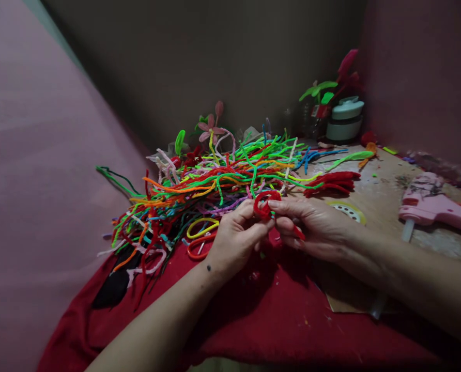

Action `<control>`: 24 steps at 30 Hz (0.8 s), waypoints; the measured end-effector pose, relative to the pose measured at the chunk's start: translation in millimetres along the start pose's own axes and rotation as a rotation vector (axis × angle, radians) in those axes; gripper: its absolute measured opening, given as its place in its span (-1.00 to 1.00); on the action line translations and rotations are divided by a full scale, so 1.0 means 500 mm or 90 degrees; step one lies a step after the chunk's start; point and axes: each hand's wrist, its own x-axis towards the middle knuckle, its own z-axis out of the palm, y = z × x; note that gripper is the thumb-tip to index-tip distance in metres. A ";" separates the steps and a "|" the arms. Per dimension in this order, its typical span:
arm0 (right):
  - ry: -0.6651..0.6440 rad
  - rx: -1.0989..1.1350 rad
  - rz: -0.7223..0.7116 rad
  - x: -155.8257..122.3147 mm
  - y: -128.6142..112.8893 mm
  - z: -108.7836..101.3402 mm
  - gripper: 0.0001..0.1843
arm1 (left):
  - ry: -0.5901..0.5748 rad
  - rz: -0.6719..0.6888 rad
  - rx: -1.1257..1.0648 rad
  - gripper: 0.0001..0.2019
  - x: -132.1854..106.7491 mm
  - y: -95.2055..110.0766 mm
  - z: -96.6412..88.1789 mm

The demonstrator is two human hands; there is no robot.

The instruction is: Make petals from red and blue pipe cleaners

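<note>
"Forearms (156,315), both bare, come nearest, and their hands meet in one grip. What's in it?"

"Fuzzy red stem (259,209), curled into a loop. The left hand (238,230) has thumb and fingers closed on its near side; the right hand (311,222) pinches it between thumb and forefinger, with hardly any gap."

"Anything poking out?"

"One red end (298,233), below the right hand's fingers."

"And around the grip?"

"Scissor handles (200,236), one loop yellow, the other red, just left of it. Right behind it, a tangled heap of coloured stems (230,175), spilling leftward. Below it, red cloth (254,320)."

"To its right?"

"Partly hidden by the right hand, a holed disc (349,211) with a yellow rim; behind that, a bundle of red stems (333,184). Farther right, a pink glue gun (443,206)."

"Farthest off?"

"Pink flower (211,126) behind the heap, and a lidded container (344,129) back to the right."
</note>
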 end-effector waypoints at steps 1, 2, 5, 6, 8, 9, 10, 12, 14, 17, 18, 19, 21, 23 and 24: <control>0.012 -0.004 -0.012 0.001 -0.001 -0.002 -0.85 | -0.009 0.019 0.051 -0.92 0.001 0.002 -0.002; 0.024 -0.011 -0.027 0.003 -0.001 -0.004 -0.84 | -0.024 0.035 0.097 -0.93 0.002 0.004 -0.003; 0.069 -0.028 -0.051 0.010 0.000 -0.012 -0.83 | -0.107 0.041 0.169 -0.91 0.005 0.011 -0.007; 0.076 -0.035 -0.051 0.012 0.002 -0.014 -0.82 | -0.137 0.034 0.173 -0.90 0.005 0.012 -0.008; 0.075 -0.056 -0.060 0.014 0.007 -0.017 -0.82 | -0.187 0.027 0.179 -0.86 0.004 0.014 -0.009; 0.069 -0.073 -0.069 0.014 0.009 -0.018 -0.81 | -0.207 0.025 0.187 -0.84 0.004 0.015 -0.009; 0.062 -0.094 -0.079 0.014 0.012 -0.019 -0.80 | -0.223 0.022 0.203 -0.82 0.003 0.017 -0.011; 0.058 -0.132 -0.092 0.012 0.016 -0.018 -0.79 | -0.258 0.011 0.250 -0.84 0.002 0.020 -0.014; 0.061 -0.158 -0.094 0.009 0.018 -0.015 -0.77 | -0.300 -0.003 0.301 -0.90 0.002 0.026 -0.018; 0.060 -0.145 -0.093 0.007 0.018 -0.012 -0.79 | -0.339 0.004 0.337 -0.93 0.001 0.035 -0.024; 0.054 -0.134 -0.096 0.006 0.017 -0.012 -0.80 | -0.338 0.000 0.331 -0.93 0.000 0.038 -0.025; 0.046 -0.124 -0.101 0.007 0.016 -0.012 -0.81 | -0.332 -0.013 0.311 -0.92 0.000 0.039 -0.026; 0.030 -0.120 -0.113 0.009 0.014 -0.015 -0.82 | -0.312 -0.083 0.225 -0.95 0.000 0.039 -0.027; 0.028 -0.134 -0.123 0.011 0.013 -0.018 -0.79 | -0.275 -0.177 0.091 -0.87 0.001 0.034 -0.027; 0.029 -0.142 -0.125 0.011 0.013 -0.019 -0.79 | -0.252 -0.213 0.012 -0.81 0.003 0.030 -0.027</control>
